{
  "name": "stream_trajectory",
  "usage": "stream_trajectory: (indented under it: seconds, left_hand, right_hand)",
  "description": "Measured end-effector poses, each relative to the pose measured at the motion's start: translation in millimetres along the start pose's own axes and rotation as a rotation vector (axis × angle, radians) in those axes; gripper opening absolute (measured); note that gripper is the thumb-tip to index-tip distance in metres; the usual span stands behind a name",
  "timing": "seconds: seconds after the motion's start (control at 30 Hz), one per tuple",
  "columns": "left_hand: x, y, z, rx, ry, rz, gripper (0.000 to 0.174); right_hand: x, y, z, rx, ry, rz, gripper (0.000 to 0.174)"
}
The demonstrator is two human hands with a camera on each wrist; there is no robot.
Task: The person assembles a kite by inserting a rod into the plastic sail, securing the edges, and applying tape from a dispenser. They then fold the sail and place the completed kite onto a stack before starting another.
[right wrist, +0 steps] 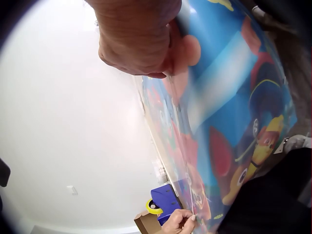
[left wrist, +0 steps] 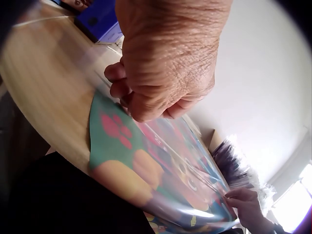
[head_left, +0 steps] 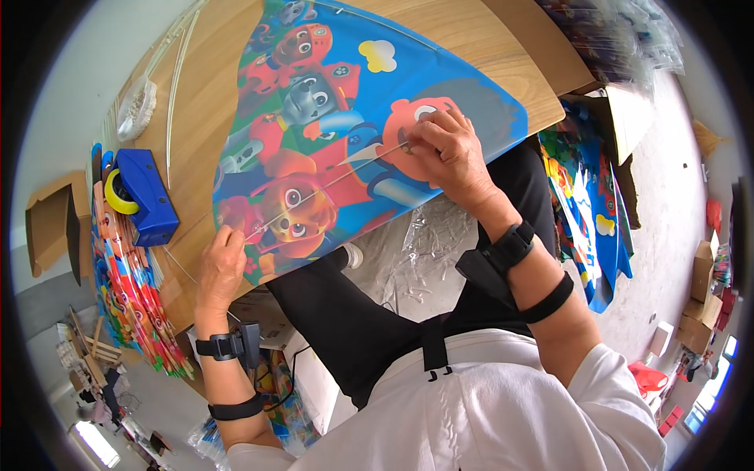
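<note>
A brightly printed kite sheet (head_left: 345, 118) with cartoon dogs on blue lies across the wooden table (head_left: 212, 94), its near edge reaching over the person's lap. A thin pale rod (head_left: 330, 185) runs slantwise over the print. My left hand (head_left: 222, 267) pinches the rod near the sheet's left corner, where the left wrist view shows a pink paw print on green. Farther along, over the orange dog figure, my right hand (head_left: 452, 157) holds the same rod between thumb and fingers. In the right wrist view the right fingertips are partly hidden behind the hand.
At the table's left stands a blue tape dispenser (head_left: 149, 200) with a yellow roll. Beyond it lie a bag of small white pieces (head_left: 137, 110) and thin rods (head_left: 173, 102). Printed bundles (head_left: 129, 290) hang at the left edge; more printed sheets (head_left: 601, 212) hang at the right.
</note>
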State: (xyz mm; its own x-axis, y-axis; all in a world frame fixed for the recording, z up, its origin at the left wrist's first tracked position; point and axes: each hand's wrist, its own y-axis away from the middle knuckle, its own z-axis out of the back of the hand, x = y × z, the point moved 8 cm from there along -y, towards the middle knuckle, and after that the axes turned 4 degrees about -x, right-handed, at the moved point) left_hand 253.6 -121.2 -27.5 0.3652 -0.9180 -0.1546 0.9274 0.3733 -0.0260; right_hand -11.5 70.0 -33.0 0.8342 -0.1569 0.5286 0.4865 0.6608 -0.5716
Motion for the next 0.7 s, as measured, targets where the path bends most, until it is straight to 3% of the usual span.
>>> stream_trajectory:
  seconds: [0.27, 0.7]
  left_hand:
    - [5, 2, 6, 0.005, 0.060, 0.062, 0.039]
    - [-12, -9, 5, 0.053, 0.021, 0.057, 0.014]
  right_hand:
    - [-1, 1, -7, 0.095, -0.001, -0.045, 0.005]
    - [3, 2, -1, 0.004, 0.071, -0.027, 0.010]
